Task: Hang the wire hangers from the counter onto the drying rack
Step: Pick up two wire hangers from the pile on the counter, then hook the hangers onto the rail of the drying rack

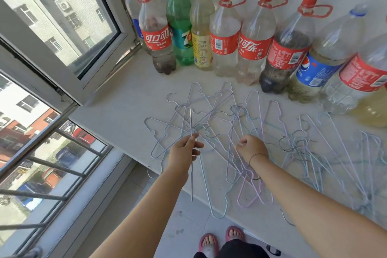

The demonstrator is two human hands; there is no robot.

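A loose tangle of wire hangers (226,132) lies spread over the white desk (125,111) through the centre and right of the frame, some pale blue, some lilac, several hanging over the desk's near edge at lower centre. The left hand (184,153), at centre frame, has its grip pinched around a thin grey hanger (191,174) that runs nearly straight up and down the picture, its lower end reaching past the desk edge over the floor. The right hand (252,146), just right of centre, rests knuckles-up on the pile with fingers curled under; whether its grip has hold of a hanger cannot be told. A dark cord circles that wrist. Along the wall at the top stands a row of large plastic bottles (225,33), most with red labels. An open window (62,27) fills the upper left. Pink slippers (222,239) show at bottom centre.
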